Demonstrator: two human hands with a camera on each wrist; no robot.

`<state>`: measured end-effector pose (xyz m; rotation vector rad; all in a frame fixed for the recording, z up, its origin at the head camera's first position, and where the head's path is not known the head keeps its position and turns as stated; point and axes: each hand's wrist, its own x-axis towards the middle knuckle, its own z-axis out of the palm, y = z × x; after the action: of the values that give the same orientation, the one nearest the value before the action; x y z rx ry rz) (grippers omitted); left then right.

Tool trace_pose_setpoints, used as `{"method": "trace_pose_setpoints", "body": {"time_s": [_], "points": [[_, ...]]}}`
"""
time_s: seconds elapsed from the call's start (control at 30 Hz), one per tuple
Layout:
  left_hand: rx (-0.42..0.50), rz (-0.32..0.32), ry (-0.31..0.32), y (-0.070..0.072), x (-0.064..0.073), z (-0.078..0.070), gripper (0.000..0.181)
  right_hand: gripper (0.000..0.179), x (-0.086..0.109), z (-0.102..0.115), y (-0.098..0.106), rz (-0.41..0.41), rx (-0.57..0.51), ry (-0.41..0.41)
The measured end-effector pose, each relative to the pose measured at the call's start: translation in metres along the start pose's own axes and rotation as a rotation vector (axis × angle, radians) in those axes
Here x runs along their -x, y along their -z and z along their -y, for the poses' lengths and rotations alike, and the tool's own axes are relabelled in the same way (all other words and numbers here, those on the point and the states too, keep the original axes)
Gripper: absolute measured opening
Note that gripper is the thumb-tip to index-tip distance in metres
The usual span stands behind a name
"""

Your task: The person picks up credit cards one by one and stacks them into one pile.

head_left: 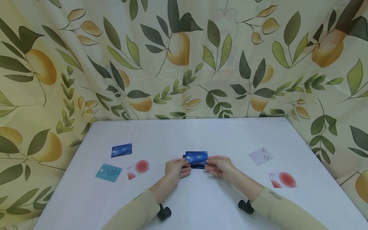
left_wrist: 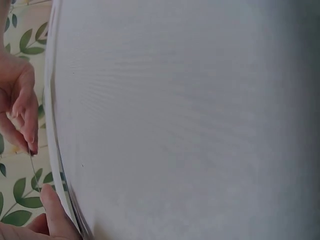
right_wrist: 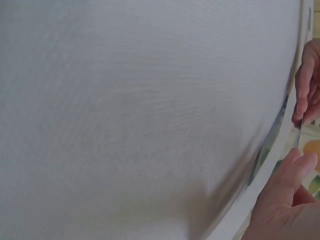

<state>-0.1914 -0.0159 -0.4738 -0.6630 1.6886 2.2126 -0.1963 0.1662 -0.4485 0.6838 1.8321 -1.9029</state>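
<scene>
A blue VIP card with a chip is held between both hands in the head view. My left hand pinches its left edge, and my right hand pinches the right edge. Below and behind it, a dark blue card shows only as a strip and a left corner, mostly hidden. In the left wrist view the held card appears edge-on as a thin line between the fingertips of the left hand and the right hand. The right wrist view shows the right hand across from the left.
On the left of the white table lie another blue VIP card, a teal card and a white card with red circles. To the right are a pale patterned card and another red-circle card. Fruit-patterned curtains hang behind.
</scene>
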Motion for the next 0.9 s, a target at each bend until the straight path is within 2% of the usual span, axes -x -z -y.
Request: {"method": "trace_pose_setpoints", "body": {"time_s": [0.4,0.9], "points": [[-0.077,-0.031,-0.008,0.008,-0.002,0.0,0.024,0.027,-0.007,-0.007,-0.009,-0.032,0.095,-0.005],[-0.148,-0.073,-0.029,0.008,-0.005,0.002,0.025,0.022,-0.01,-0.012,-0.012,-0.037,0.189,0.043]]}}
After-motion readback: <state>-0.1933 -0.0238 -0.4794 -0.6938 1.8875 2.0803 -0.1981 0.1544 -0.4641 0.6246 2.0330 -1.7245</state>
